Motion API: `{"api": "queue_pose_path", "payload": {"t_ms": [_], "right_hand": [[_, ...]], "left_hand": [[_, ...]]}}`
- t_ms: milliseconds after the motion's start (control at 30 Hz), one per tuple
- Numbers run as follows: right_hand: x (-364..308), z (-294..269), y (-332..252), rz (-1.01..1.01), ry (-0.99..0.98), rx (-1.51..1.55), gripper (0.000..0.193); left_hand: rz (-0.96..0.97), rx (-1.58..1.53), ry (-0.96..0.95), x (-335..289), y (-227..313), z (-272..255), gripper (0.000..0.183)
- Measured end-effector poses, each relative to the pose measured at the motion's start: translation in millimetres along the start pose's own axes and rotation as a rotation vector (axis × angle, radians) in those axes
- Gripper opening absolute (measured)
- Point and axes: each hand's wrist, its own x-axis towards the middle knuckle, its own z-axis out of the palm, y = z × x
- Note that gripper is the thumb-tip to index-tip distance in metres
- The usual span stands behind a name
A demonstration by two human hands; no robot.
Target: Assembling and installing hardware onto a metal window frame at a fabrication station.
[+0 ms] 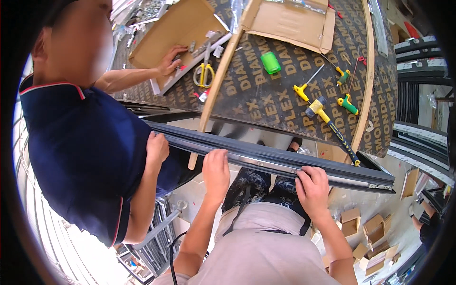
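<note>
A long dark grey window-frame profile (280, 153) runs across in front of me, with a shiny metal strip (256, 160) along its near side. My left hand (217, 173) is closed on its near edge, fingers curled over the top. Further right, my right hand (313, 187) grips the same edge, fingertips at the metal strip. The undersides of both grips are hidden. At the left, a co-worker in a dark blue shirt (90, 152) has one hand (156, 146) on the profile's left end. Their other hand (171, 61) reaches to small parts by a cardboard box.
Beyond the profile stands a dark printed board table (285, 90) with two wooden battens (221, 71). On it lie a mallet (327, 123), several T-handle hex keys (300, 91), yellow-handled scissors (204, 73), a green box (270, 62) and cardboard trays (289, 23). Open cartons (375, 227) sit on the floor.
</note>
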Motion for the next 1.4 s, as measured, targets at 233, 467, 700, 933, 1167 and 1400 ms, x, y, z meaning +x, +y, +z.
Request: {"api": "queue_pose_path", "payload": {"t_ms": [233,467,700,933,1167,1400], "right_hand": [[-20.3,37.0,-11.5,-0.078,0.107,-0.25,0.031],[-28.1,43.5,-1.6,-0.134,0.251,-0.428,0.03],[-29.3,37.3,5.3,-0.099,0.238,-0.288,0.027],[-31.3,44.2,12.4,-0.119,0.207,-0.277,0.03],[-5.8,4.5,9.3,-0.037,0.038,-0.061,0.025],[44.1,-23.8,61.7,-0.033,0.223,-0.215,0.013]], "left_hand": [[0.151,-0.005,0.047,-13.3,-43.3,5.2,0.017],[0.244,-0.067,0.12,-19.6,-57.7,8.0,0.037],[0.254,-0.065,0.118,-20.8,-56.9,11.5,0.036],[0.435,-0.091,0.068,-31.4,-21.0,26.9,0.04],[0.562,-0.116,0.122,-31.5,24.6,58.5,0.041],[0.527,-0.116,0.161,-30.4,30.3,61.5,0.031]]}}
